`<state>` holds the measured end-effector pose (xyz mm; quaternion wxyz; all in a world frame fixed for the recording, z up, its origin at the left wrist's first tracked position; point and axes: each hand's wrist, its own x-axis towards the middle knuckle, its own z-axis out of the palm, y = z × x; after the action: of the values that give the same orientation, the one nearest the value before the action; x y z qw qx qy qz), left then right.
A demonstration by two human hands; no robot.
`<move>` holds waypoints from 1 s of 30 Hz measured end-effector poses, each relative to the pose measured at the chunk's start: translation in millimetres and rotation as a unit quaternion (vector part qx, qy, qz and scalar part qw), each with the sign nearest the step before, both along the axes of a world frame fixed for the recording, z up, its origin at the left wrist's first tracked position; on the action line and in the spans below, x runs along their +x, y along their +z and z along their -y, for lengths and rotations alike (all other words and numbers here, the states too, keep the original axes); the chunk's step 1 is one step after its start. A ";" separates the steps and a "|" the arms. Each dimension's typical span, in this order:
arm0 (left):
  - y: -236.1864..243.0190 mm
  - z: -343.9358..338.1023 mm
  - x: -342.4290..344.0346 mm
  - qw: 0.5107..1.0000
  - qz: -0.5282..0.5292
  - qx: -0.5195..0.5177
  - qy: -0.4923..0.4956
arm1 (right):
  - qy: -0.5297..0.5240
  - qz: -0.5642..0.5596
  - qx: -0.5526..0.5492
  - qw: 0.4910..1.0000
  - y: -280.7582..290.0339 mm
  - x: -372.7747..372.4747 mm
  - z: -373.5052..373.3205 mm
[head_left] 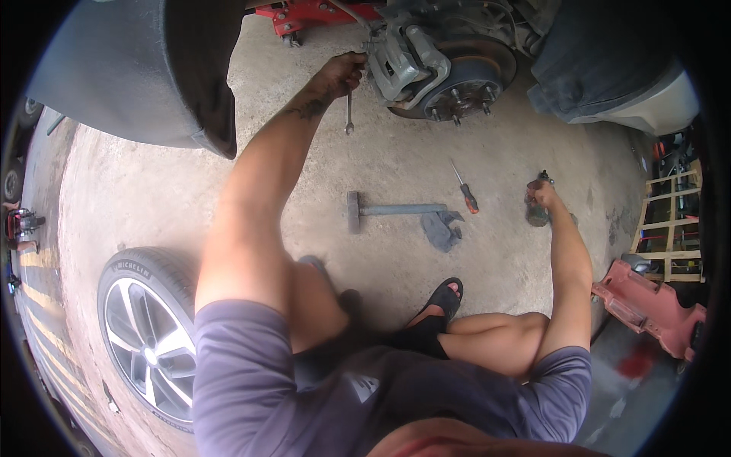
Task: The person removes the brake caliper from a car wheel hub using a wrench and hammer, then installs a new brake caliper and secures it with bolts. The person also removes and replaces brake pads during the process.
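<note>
My left hand (343,74) is closed around a combination wrench (349,114), whose lower end sticks out below the fingers. That hand is at the left side of a grey brake caliper (402,67), which sits over a brake disc (487,62) on a hub with bare studs (457,103). Far to the right, my right hand (542,195) grips a dark, bulky object (536,216) at floor level; its exact kind is unclear. Between my arms lie a hammer (353,212) with a long handle, a grey rag (440,230) and a screwdriver (470,199).
A wheel with its tyre (126,266) lies at my left. Dark body panels (183,76) overhang on both sides of the brake. A red jack (320,14) stands behind it. At right are a wooden pallet frame (670,225) and a reddish creeper-like board (647,305).
</note>
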<state>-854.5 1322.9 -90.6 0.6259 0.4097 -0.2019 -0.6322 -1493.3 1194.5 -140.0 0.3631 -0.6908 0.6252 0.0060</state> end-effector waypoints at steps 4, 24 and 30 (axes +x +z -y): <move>3.1 3.4 -0.2 0.994 -0.044 -0.045 -0.093 | 0.031 0.015 0.024 0.999 -5.6 -1.8 10.1; -10.0 14.6 3.9 1.000 -0.024 -0.002 -0.005 | 0.020 -0.040 0.016 0.999 7.8 20.2 2.6; 7.8 -5.2 4.5 0.991 -0.070 -0.061 -0.093 | 0.015 -0.044 0.008 0.999 16.4 24.3 -4.1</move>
<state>-850.0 1328.1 -82.8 0.6008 0.3052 -0.2331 -0.7011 -1469.0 1198.6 -123.7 0.3408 -0.6964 0.6299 0.0467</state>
